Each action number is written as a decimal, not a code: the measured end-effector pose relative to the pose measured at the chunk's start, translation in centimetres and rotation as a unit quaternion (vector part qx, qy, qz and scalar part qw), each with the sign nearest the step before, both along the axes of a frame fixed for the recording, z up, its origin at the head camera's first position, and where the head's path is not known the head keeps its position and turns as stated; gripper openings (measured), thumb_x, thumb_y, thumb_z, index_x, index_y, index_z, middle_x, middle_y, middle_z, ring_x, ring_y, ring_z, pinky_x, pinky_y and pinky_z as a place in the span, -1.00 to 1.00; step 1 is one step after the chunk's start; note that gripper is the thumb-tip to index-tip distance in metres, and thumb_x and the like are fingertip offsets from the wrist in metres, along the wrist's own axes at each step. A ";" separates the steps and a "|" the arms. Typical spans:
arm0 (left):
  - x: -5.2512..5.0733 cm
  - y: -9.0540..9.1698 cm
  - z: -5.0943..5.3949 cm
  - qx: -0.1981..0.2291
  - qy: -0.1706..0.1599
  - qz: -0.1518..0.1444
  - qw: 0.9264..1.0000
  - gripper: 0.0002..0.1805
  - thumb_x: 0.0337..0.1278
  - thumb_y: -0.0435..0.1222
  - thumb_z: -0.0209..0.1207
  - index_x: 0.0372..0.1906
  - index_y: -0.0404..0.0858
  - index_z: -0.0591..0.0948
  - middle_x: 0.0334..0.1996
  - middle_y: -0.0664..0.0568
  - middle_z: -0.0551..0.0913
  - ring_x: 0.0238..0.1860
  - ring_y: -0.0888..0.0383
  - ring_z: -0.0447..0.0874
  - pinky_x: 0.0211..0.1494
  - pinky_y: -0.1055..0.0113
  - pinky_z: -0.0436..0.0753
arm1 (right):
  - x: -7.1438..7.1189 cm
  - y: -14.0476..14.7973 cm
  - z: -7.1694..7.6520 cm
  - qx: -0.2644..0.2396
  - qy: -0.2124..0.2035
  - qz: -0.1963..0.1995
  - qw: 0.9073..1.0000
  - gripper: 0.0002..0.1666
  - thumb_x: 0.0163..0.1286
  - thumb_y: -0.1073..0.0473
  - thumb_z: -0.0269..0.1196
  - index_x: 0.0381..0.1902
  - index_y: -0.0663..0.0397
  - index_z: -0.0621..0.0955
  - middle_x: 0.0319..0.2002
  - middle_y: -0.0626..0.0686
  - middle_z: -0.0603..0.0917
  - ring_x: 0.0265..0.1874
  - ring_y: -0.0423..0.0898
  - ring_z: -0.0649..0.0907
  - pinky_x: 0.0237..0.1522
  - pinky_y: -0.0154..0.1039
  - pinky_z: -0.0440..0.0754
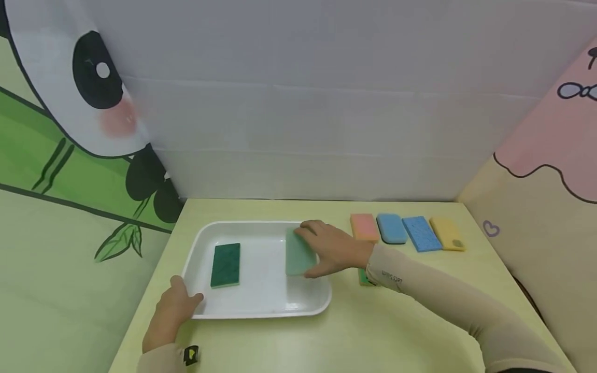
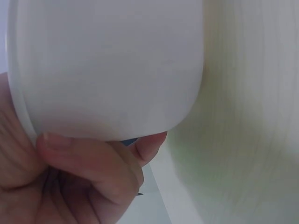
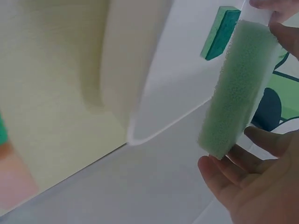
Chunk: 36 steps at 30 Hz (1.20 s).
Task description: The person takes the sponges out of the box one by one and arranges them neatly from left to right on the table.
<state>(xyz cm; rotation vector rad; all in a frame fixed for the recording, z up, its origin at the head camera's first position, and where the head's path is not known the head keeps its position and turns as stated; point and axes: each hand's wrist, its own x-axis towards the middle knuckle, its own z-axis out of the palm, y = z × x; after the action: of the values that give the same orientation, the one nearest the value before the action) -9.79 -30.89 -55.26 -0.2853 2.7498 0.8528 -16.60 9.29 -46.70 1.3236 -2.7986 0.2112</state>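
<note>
My right hand (image 1: 337,248) holds a pale green sponge (image 1: 297,254) by its ends, between thumb and fingers, over the right part of a white tray (image 1: 261,314). In the right wrist view the porous side of this sponge (image 3: 236,93) shows between the thumb and fingertips. A dark green scouring sponge (image 1: 226,265) lies flat in the left part of the tray, its dark face up. At the tray's left front corner my left hand (image 1: 171,306) grips the rim, thumb on the near side. The left wrist view shows the fingers curled at the tray's end (image 2: 117,70).
Right of the tray, a pink and orange sponge (image 1: 364,227), a blue sponge (image 1: 392,228), a speckled blue sponge (image 1: 422,233) and a yellow sponge (image 1: 448,233) lie in a row. A green-topped sponge (image 1: 364,278) is partly hidden by the right sleeve. A wall stands behind the table.
</note>
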 end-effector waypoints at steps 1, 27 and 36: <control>0.0 0.0 0.0 0.000 0.000 0.000 1.000 -0.26 0.25 -0.19 0.20 0.10 -0.64 0.03 -0.11 -0.65 0.41 -0.22 -0.33 0.54 -0.14 -0.16 0.52 | 0.0 1.0 0.0 -0.004 0.000 -0.005 1.000 0.21 0.04 -0.42 0.39 0.46 0.16 0.27 0.35 0.21 0.33 0.27 0.08 0.41 0.15 -0.08 0.50; 0.1 -0.2 -0.1 -0.007 -0.008 -0.005 1.000 -0.28 0.24 -0.17 0.19 0.06 -0.62 0.04 -0.17 -0.61 0.41 -0.25 -0.30 0.52 -0.16 -0.15 0.51 | 2.3 19.9 -3.1 -0.002 -0.041 -0.015 0.999 0.17 0.11 -0.28 0.46 0.48 0.19 0.23 0.38 0.21 0.28 0.24 0.07 0.45 0.11 0.02 0.52; 0.0 0.1 0.1 -0.010 -0.009 -0.001 1.000 -0.27 0.24 -0.17 0.18 0.08 -0.64 0.03 -0.16 -0.65 0.41 -0.24 -0.34 0.54 -0.16 -0.16 0.51 | 2.0 24.6 -5.8 0.000 -0.054 -0.069 0.996 0.21 0.07 -0.24 0.50 0.49 0.17 0.22 0.40 0.19 0.26 0.27 0.13 0.44 0.12 0.09 0.51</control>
<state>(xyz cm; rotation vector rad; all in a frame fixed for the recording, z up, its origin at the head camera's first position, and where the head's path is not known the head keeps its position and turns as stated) -9.76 -30.79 -55.14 -0.2916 2.7431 0.8190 -14.55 33.89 -52.49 1.1464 -2.9641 0.2870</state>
